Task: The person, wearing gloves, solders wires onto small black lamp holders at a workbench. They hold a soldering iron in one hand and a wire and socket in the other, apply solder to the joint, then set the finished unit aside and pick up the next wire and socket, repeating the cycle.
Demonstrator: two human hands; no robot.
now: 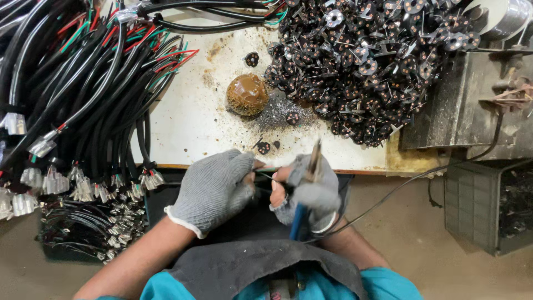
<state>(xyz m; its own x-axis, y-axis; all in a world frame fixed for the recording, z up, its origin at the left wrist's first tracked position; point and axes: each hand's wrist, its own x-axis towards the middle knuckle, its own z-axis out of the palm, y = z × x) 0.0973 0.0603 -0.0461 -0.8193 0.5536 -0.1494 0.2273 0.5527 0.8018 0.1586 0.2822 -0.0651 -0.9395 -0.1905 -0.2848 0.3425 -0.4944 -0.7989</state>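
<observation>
Both hands are in grey knit gloves: the left hand point(214, 189) pinches thin wires point(265, 173) at its fingertips, and the right hand point(308, 191) grips a soldering iron with a blue handle point(300, 218), tip right beside those wires. Just beyond the fingers there's a brown blob of flux point(247, 95) on the stained white board point(189, 116), with a heap of small black round parts point(361, 66) past the right fingers. Bundles of black cables point(83, 94) hang off to the left of the left hand.

Grey knitted gloves with white cuffs, the right one's fingers point(276, 191) cut open, teal sleeves, dark grey apron.
</observation>
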